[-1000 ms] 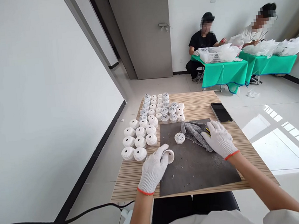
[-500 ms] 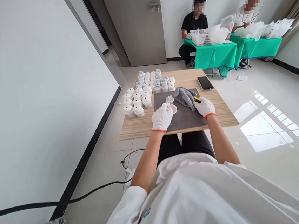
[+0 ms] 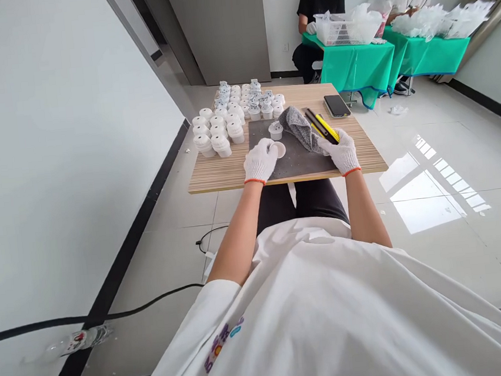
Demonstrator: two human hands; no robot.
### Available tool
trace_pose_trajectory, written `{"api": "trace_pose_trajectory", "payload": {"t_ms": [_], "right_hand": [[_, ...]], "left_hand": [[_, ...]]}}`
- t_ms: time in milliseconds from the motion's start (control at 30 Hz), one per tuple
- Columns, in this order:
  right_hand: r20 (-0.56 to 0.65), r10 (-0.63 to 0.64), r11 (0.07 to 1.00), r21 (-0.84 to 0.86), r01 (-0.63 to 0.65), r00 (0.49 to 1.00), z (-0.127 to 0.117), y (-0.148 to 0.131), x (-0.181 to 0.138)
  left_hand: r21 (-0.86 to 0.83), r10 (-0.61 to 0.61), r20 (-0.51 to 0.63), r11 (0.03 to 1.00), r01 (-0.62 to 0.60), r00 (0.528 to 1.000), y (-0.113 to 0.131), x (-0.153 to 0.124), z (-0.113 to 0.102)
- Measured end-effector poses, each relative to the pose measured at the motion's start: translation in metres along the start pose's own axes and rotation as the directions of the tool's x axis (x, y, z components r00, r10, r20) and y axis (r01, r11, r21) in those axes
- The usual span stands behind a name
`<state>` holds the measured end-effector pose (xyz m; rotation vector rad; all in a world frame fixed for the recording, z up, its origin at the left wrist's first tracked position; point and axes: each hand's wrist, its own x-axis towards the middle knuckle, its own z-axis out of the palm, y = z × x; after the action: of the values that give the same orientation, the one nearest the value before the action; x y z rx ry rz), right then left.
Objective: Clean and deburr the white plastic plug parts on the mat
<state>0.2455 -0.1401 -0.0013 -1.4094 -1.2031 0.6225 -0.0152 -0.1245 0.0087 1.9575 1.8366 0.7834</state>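
Observation:
My left hand (image 3: 261, 160), in a white knitted glove, is closed on the edge of a small white round cup-like piece (image 3: 280, 149) above the dark mat (image 3: 292, 165). My gloved right hand (image 3: 343, 152) grips a yellow-and-black utility knife (image 3: 325, 129), which points up and to the left. Its fingertips also meet the end of a crumpled grey cloth (image 3: 298, 127); whether they pinch it I cannot tell. Between the cloth and the stacks stands a white cup-shaped piece (image 3: 276, 130) with dark marks on top.
Several stacks of white round pieces (image 3: 218, 133) fill the table's left and back. A black phone (image 3: 337, 106) lies at the right. Beyond, two people sit at green-covered tables (image 3: 356, 62) holding a white basket (image 3: 341, 30) and plastic bags. A black cable (image 3: 146, 305) runs at the left.
The utility knife has come up from beside the cloth and shows more fully in my right hand. My left hand still holds the round piece. The view has tilted down.

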Motion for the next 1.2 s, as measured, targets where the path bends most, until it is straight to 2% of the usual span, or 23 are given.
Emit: {"api": "trace_pose_trajectory", "payload": {"t_ms": [67,133,233,333,400,667,900,1033,1200], "right_hand": [[0.172,-0.004,1.0,-0.021,0.008,0.985,-0.002,0.001,-0.006],[0.219,-0.003,0.994,-0.108,0.027,0.976,-0.004,0.003,-0.008],[0.173,-0.076,0.972,-0.209,0.112,0.982,-0.005,0.006,-0.009],[0.164,-0.218,0.898,-0.353,0.264,0.962,-0.003,0.006,-0.009],[0.172,-0.25,0.861,-0.41,0.3,0.953,-0.002,0.005,-0.011],[0.14,-0.216,0.846,-0.467,0.257,0.966,0.0,0.006,-0.012],[0.208,-0.239,0.835,-0.455,0.311,0.948,-0.004,0.001,-0.015],[0.157,-0.247,0.842,-0.453,0.292,0.956,-0.003,0.001,-0.019],[0.125,-0.243,0.863,-0.425,0.273,0.962,-0.002,0.004,-0.02]], "left_hand": [[-0.013,-0.002,0.006,1.0,0.002,1.0,-0.001,0.001,0.002],[-0.014,0.004,0.005,1.0,-0.004,1.0,-0.002,0.001,0.003],[-0.015,0.043,-0.028,0.999,-0.043,0.999,-0.003,0.0,0.003],[-0.024,0.042,-0.036,0.999,-0.043,0.998,-0.003,0.0,0.003],[-0.035,0.038,-0.03,0.999,-0.039,0.999,-0.003,0.0,0.002],[-0.068,0.069,-0.03,0.995,-0.071,0.997,-0.002,-0.003,0.0],[-0.068,0.154,0.088,0.987,-0.148,0.984,0.001,-0.002,0.005],[-0.055,0.147,0.089,0.988,-0.143,0.985,0.004,-0.004,0.004],[-0.046,0.068,0.026,0.997,-0.067,0.997,0.004,-0.006,0.003]]}}
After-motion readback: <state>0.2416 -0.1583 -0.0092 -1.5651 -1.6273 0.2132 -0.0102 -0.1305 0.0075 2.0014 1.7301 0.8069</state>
